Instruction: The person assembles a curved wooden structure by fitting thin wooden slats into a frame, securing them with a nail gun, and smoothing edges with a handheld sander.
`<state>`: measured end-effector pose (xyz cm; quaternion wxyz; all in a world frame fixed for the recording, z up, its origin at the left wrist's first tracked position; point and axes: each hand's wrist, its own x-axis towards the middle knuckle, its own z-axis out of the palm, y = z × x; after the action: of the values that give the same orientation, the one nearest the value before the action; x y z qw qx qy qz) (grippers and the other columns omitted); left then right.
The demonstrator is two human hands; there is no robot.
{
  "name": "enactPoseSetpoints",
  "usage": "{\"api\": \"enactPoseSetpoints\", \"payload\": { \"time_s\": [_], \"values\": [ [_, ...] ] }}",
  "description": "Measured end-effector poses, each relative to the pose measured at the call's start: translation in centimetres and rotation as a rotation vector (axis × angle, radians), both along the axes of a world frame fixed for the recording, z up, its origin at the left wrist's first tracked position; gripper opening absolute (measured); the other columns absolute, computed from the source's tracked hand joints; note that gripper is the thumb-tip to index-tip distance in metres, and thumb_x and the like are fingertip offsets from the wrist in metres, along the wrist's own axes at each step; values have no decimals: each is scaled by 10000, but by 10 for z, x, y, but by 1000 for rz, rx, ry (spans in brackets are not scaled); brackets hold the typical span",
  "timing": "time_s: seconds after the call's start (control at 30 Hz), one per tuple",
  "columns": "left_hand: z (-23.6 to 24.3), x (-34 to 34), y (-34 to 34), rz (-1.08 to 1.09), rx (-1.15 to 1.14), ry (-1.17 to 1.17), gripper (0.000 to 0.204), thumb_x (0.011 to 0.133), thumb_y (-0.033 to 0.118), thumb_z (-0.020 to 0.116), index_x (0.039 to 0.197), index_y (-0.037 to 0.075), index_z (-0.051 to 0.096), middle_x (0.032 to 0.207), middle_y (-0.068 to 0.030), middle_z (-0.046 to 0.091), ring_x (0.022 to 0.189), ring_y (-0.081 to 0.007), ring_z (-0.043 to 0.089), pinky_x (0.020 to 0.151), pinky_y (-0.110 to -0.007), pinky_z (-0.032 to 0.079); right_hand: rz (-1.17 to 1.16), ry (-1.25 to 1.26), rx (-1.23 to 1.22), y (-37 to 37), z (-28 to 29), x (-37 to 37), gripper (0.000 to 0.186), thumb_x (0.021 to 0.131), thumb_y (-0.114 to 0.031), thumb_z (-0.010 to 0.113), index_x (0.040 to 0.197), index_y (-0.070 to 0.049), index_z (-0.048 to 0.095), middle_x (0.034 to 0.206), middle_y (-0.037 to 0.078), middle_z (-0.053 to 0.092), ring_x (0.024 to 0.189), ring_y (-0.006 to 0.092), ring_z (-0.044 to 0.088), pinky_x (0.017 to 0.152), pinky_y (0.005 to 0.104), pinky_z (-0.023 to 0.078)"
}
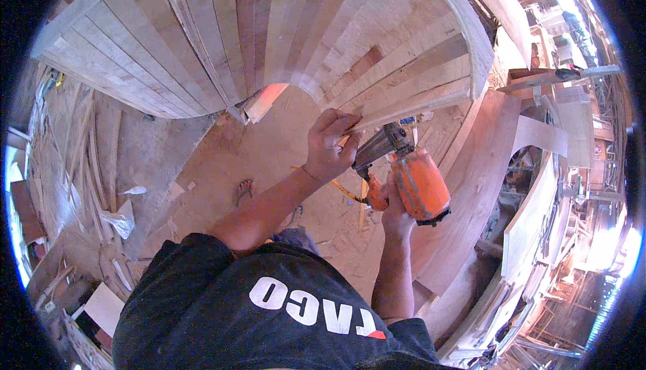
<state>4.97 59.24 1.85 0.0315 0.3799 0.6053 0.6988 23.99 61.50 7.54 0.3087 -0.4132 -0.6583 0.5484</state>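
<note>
A large curved wooden form (pixel 282 20), built of narrow strips side by side, arches across the upper part of the view. My left hand (pixel 328 149) is closed on the near end of a pale wooden strip (pixel 417 105) along the form's lower right edge, thumb and fingers pinching it. In my right hand (pixel 398 216) is an orange and dark grey nail gun (pixel 421 181), gripped by its handle. Its nose points up and left, just below the strip and beside my left fingers. Part of my right hand is hidden behind the gun's body.
A yellow hose (pixel 346 192) runs from near the nail gun toward the floor. Curved plywood sheets (pixel 468 168) lean at the right, with stacked boards (pixel 531 215) beyond. Long wood strips (pixel 91 148) and a white plastic bag (pixel 120 220) lie at the left. Wood scraps litter the floor.
</note>
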Motion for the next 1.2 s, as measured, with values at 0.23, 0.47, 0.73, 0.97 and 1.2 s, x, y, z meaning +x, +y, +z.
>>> {"api": "enactPoseSetpoints", "payload": {
  "time_s": [0.23,0.47,0.73,0.97,1.2],
  "values": [
    [-4,-2,1,30,28,60,318,758,-41,753,1073,-9,726,948,-150,670,830,-284,704,711,-350,595,-72,-37,284,-8,8,-20,120,998,-119,629,1037,-12,666,729,-7,565,642,95,531,604,275,429],
    [0,-3,-3,26,47,87,332,732,-57,739,1058,-2,714,958,-148,671,834,-301,691,716,-369,578,-137,-10,-22,-20,11,-17,99,1016,-76,601,989,8,646,713,-5,548,638,99,523,629,278,429],
    [-9,-4,0,-13,74,65,364,706,-57,751,1063,-4,709,946,-139,657,826,-304,669,708,-383,556,-189,-96,72,-14,-15,0,310,972,-157,682,1248,-18,668,989,55,671,852,130,607,769,302,498],
    [-8,-3,1,-3,84,81,345,716,-33,767,1056,6,714,958,-139,657,828,-302,671,709,-381,553,-138,17,45,-15,-14,0,298,1004,-177,653,1256,-18,657,925,6,624,782,116,572,690,275,467],
    [-8,-2,-1,-6,63,61,345,720,-26,777,1060,-4,718,969,-148,664,839,-301,676,720,-382,555,-201,40,95,-27,5,-26,213,998,-98,627,1192,-11,635,852,1,585,702,102,539,655,266,445]
  ]
}}
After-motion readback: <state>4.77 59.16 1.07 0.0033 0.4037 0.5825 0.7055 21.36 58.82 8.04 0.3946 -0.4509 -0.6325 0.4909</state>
